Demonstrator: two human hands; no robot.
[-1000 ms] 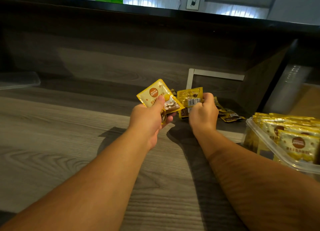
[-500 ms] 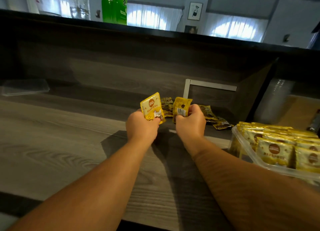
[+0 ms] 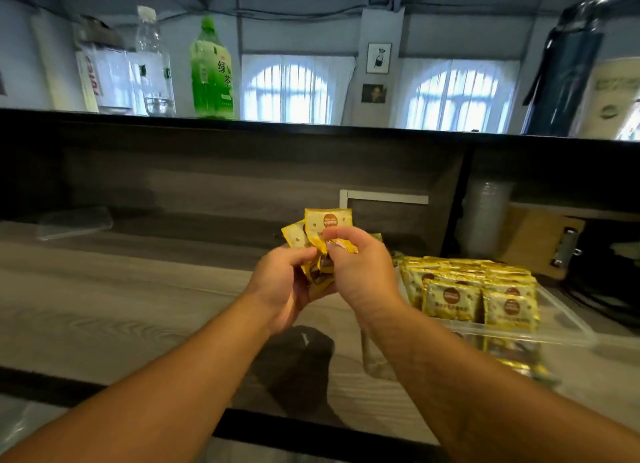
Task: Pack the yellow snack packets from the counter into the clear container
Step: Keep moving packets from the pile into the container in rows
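Both hands are raised together above the grey wooden counter [image 3: 138, 306], holding a small bunch of yellow snack packets [image 3: 327, 221]. My left hand [image 3: 284, 286] grips the bunch from below and the left. My right hand [image 3: 360, 265] pinches the packets from the right, its thumb over the front one. The clear container [image 3: 561, 320] stands to the right of my hands, with rows of upright yellow packets [image 3: 453, 298] filling it. Whatever lies on the counter behind my hands is hidden.
A clear lid [image 3: 74, 221] lies at the far left of the counter. On the raised black ledge stand a green tea bottle [image 3: 212, 71], a clear water bottle [image 3: 154, 64] and a dark flask [image 3: 562, 67]. A clipboard [image 3: 540, 244] and stacked plastic cups [image 3: 485, 216] sit at the right.
My hands lifted off the counter and came together, joining the separate packets into one bunch. The view tilted up, showing the ledge and bottles.
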